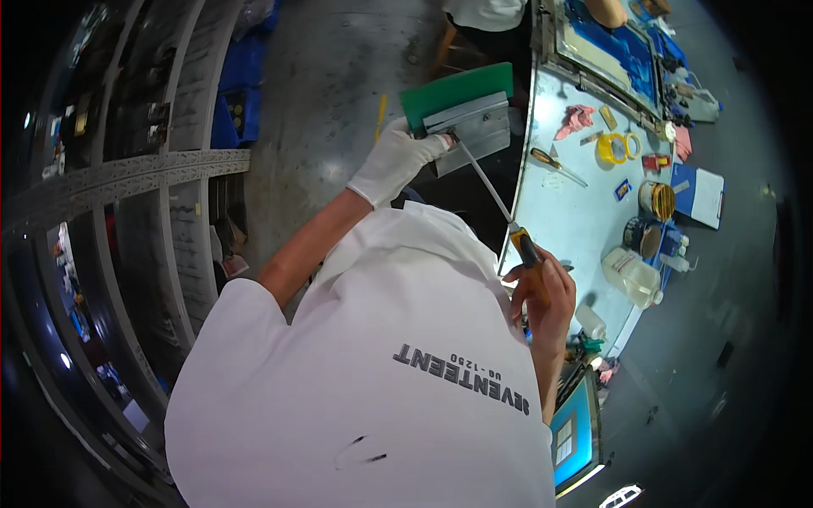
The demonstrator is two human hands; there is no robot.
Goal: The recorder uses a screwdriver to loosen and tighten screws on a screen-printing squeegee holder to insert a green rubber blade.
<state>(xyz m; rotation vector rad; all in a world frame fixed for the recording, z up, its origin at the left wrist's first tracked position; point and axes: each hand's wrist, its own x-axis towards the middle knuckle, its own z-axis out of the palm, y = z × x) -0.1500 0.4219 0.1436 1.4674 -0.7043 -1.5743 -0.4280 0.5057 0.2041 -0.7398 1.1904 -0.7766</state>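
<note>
My left hand [402,161], in a white glove, grips a screen-printing squeegee by its near left end. The squeegee has a green blade [457,91] set in a grey metal holder [478,129]. My bare right hand [546,292] is closed around the yellow and black handle of a screwdriver [491,186]. Its long shaft slants up and left, and the tip meets the holder close to my left thumb. Whether the tip sits in a screw is too small to tell.
Right of me runs a pale worktable [550,203] with a second screwdriver [559,167], yellow tape rolls [611,149], a pink rag [576,121] and a plastic jug [631,277]. A blue printing screen [610,51] lies beyond, near another person [489,13]. Metal shelving [127,173] stands left.
</note>
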